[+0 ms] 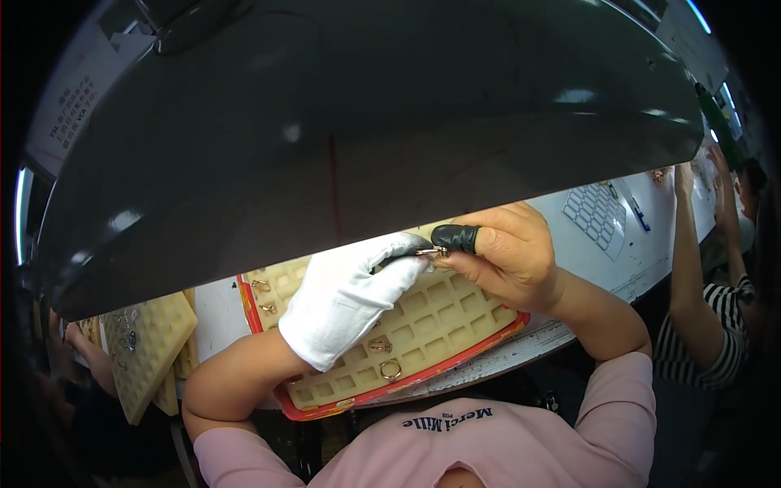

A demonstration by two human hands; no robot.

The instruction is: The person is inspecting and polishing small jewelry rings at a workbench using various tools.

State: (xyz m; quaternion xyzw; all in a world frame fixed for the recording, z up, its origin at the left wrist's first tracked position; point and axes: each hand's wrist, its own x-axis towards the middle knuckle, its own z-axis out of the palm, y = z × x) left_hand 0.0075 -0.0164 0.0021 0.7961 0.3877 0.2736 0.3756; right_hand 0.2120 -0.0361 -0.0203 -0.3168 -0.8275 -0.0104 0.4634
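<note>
My left hand (340, 289) wears a white glove with dark fingertips, and my right hand (517, 256) is bare except for a black finger cot on one finger. Their fingertips meet over a compartmented foam tray (415, 325). Both pinch a small shiny metal ring (429, 252) between them; its finer details are too small to tell. Several other rings sit in the tray, including a gold-coloured ring (390, 370) near the front edge and another ring (379, 346) just behind it. The tray's far part is hidden.
A large dark lamp shade (366, 122) covers the upper view, close above my hands. A red-rimmed holder (455, 370) surrounds the foam. More foam trays (154, 350) stand at left. A patterned sheet (598, 215) and blue pen (640, 215) lie right; co-workers sit both sides.
</note>
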